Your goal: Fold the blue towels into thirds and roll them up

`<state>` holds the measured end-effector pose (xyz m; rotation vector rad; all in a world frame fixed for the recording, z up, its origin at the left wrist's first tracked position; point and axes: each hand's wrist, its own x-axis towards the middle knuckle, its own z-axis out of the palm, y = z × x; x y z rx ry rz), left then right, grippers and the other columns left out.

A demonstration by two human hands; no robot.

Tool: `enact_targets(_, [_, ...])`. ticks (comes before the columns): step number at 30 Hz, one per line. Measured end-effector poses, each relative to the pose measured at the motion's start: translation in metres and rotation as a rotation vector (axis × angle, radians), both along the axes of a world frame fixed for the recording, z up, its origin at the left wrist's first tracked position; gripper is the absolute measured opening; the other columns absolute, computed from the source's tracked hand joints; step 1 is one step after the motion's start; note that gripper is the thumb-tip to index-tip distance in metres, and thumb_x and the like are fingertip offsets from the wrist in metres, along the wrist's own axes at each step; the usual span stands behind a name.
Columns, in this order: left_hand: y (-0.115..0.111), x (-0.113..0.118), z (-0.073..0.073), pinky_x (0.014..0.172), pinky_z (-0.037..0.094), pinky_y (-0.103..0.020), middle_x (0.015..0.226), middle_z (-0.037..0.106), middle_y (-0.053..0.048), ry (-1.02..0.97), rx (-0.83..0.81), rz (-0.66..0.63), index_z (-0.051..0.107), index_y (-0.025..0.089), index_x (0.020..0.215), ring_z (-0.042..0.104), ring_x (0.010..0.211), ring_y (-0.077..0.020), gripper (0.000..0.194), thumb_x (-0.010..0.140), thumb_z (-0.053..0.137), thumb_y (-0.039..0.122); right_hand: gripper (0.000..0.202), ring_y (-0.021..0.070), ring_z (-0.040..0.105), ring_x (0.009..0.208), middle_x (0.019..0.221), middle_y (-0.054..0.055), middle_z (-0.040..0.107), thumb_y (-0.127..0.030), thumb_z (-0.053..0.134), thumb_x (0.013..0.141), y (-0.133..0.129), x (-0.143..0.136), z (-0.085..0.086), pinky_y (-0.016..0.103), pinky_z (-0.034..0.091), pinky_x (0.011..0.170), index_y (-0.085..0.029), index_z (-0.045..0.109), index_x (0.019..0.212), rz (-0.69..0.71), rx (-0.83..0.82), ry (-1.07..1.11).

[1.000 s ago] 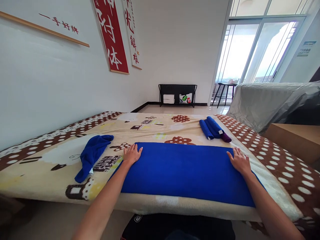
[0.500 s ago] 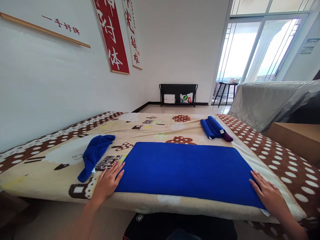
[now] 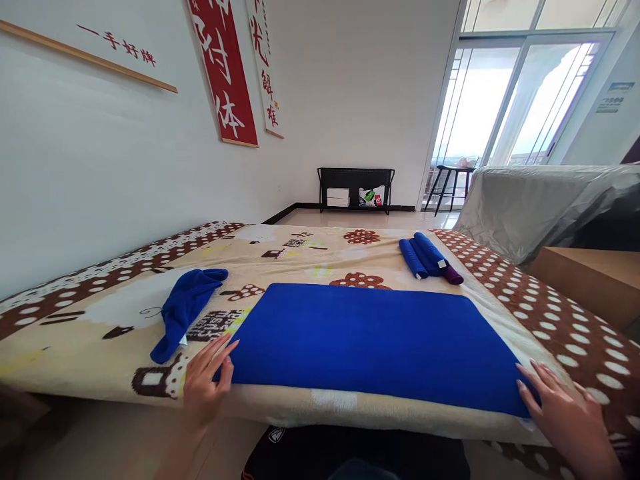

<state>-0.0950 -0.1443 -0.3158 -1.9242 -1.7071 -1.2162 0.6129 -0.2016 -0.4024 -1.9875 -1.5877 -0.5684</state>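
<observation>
A blue towel (image 3: 370, 340) lies spread flat near the front edge of a patterned blanket (image 3: 300, 267). My left hand (image 3: 206, 381) is at its near left corner, fingers stretched and a little bent, the thumb apart from them; the fingertips touch the towel's edge. At the near right corner, my right hand (image 3: 563, 403) rests with spread fingers, its tips on the towel's border. A crumpled blue towel (image 3: 187, 310) lies to the left, beyond my left hand. Toward the back right are rolled blue towels (image 3: 425, 253) and a purple roll (image 3: 454, 275).
A cardboard box (image 3: 590, 283) and a plastic-covered piece of furniture (image 3: 540, 200) stand to the right. Against the far wall is a black rack (image 3: 356, 190), with a dark stool (image 3: 450, 183) by the glass door. Scrolls (image 3: 225, 80) hang on the left wall.
My left hand has moved down and toward me to the near left corner, its fingers more bent. My right hand has shifted slightly right, its fingers wider apart. The towel stays flat.
</observation>
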Motion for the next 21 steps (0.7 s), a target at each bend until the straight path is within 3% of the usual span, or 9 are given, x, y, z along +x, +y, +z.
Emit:
enact_targets(3, [0.003,0.059,0.031,0.112,0.039,-0.048,0.139,0.057,0.002,-0.016,-0.026,-0.171,0.056,0.033,0.135,0.048,0.133,-0.0264,0.045,0.093,0.040,0.033,0.058,0.0270,0.043,0.136,0.147,0.006,0.046,-0.051,0.026,0.089,0.019,-0.060,0.033,0.052,0.021,0.117,-0.028,0.057,0.132,0.069,-0.058,-0.034])
enact_targets(6, [0.017,0.134,0.053,0.110,0.042,-0.044,0.135,0.061,-0.001,0.063,-0.216,-0.416,0.052,0.030,0.139,0.053,0.129,-0.0230,0.047,0.094,0.036,0.030,0.054,0.0239,0.035,0.141,0.149,0.002,0.044,-0.048,0.026,0.094,0.044,-0.151,0.070,0.046,0.022,0.117,-0.028,0.055,0.134,0.249,-0.175,0.014])
enact_targets(9, [0.035,0.207,0.053,0.114,0.037,-0.041,0.145,0.051,-0.002,0.176,-0.423,-0.564,0.049,0.027,0.142,0.046,0.135,-0.0198,0.052,0.091,0.038,0.022,0.054,0.0227,0.033,0.143,0.151,0.000,0.040,-0.042,0.020,0.098,0.068,-0.237,0.096,0.045,0.022,0.117,-0.026,0.052,0.138,0.405,-0.250,0.071])
enact_targets(12, [0.044,0.257,0.033,0.117,0.032,-0.039,0.153,0.039,-0.008,0.238,-0.524,-0.548,0.042,0.016,0.146,0.035,0.143,-0.0197,0.056,0.090,0.034,0.017,0.055,0.0205,0.031,0.143,0.152,0.001,0.038,-0.036,0.017,0.099,0.081,-0.289,0.100,0.042,0.023,0.116,-0.023,0.047,0.143,0.468,-0.324,0.123])
enact_targets(14, [0.043,0.273,0.016,0.119,0.028,-0.041,0.155,0.035,-0.011,0.296,-0.557,-0.548,0.036,0.013,0.149,0.029,0.145,-0.0208,0.058,0.092,0.033,0.019,0.055,0.0192,0.031,0.143,0.153,0.001,0.036,-0.031,0.018,0.098,0.081,-0.303,0.092,0.040,0.024,0.117,-0.023,0.041,0.147,0.483,-0.386,0.149])
enact_targets(17, [0.035,0.277,-0.002,0.120,0.023,-0.046,0.156,0.033,-0.009,0.350,-0.536,-0.526,0.031,0.019,0.152,0.024,0.147,-0.0212,0.056,0.096,0.030,0.025,0.056,0.0203,0.027,0.145,0.154,0.000,0.032,-0.031,0.019,0.097,0.073,-0.306,0.076,0.042,0.021,0.118,-0.023,0.036,0.150,0.463,-0.436,0.154])
enact_targets(21, [0.025,0.265,-0.006,0.120,0.022,-0.052,0.157,0.031,-0.004,0.328,-0.510,-0.471,0.029,0.028,0.152,0.026,0.147,-0.0225,0.054,0.100,0.028,0.036,0.058,0.0241,0.023,0.146,0.155,0.000,0.029,-0.041,0.017,0.099,0.058,-0.297,0.067,0.047,0.017,0.119,-0.023,0.037,0.150,0.413,-0.416,0.133])
